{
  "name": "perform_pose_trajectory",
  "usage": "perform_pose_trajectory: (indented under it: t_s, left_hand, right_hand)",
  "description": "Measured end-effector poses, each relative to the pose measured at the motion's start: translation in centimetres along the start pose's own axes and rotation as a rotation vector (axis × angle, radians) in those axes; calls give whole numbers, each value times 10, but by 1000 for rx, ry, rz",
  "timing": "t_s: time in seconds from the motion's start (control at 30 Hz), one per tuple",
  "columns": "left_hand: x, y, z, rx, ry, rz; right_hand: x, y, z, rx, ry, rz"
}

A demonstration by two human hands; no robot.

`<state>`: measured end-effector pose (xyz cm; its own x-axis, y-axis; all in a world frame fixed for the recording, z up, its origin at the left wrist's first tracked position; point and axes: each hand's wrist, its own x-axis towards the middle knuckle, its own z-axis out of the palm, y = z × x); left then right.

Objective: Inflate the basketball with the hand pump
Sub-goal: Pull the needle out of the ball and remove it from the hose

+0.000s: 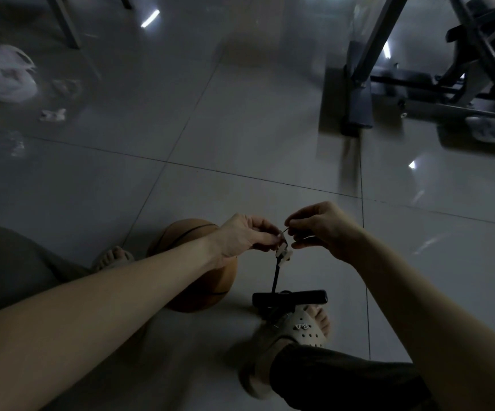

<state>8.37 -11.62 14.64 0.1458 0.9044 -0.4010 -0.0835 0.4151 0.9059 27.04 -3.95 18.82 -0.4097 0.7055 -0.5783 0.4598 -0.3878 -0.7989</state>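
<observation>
Dim room, glossy grey tile floor [240, 129]; person low to the ground, both bare forearms reaching forward and meeting over the floor.

1. Left hand [246, 235]: forearm crosses in front of the ball, wrist bent slightly down, back of hand up. Fingers curled inward, pinching the top end of the hose [276, 277] just above its white fitting [284, 255].
2. Right hand [326, 229]: comes in from the right, wrist raised, knuckles up. Thumb and forefinger closed on a thin needle [284, 231], the other fingers loosely curled beneath. The needle's tip points toward the left hand's fingers; whether it is seated in the hose end cannot be told.
3. Hose: black, hangs almost straight down from the two hands to the hand pump [290, 298].
4. Hand pump: black, T-handle lying crosswise, standing on the floor just beside the right foot [302, 324], which wears a pale perforated clog. Pump base is hidden.
5. Basketball [199, 280]: orange-brown, on the floor below the left wrist, partly covered by the left forearm, between the left foot [113, 256] and the pump. Neither hand touches it.
6. Background: white plastic bag [3, 72] at far left; dark metal exercise frame [447, 84] at upper right.
</observation>
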Motion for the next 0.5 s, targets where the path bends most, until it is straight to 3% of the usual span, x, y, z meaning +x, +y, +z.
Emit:
perform_pose_trajectory:
  t_s: [0.5]
  left_hand:
    - [0,-3,2,-71,-65,-5]
  right_hand:
    - [-1,2,-5,200,-65,94]
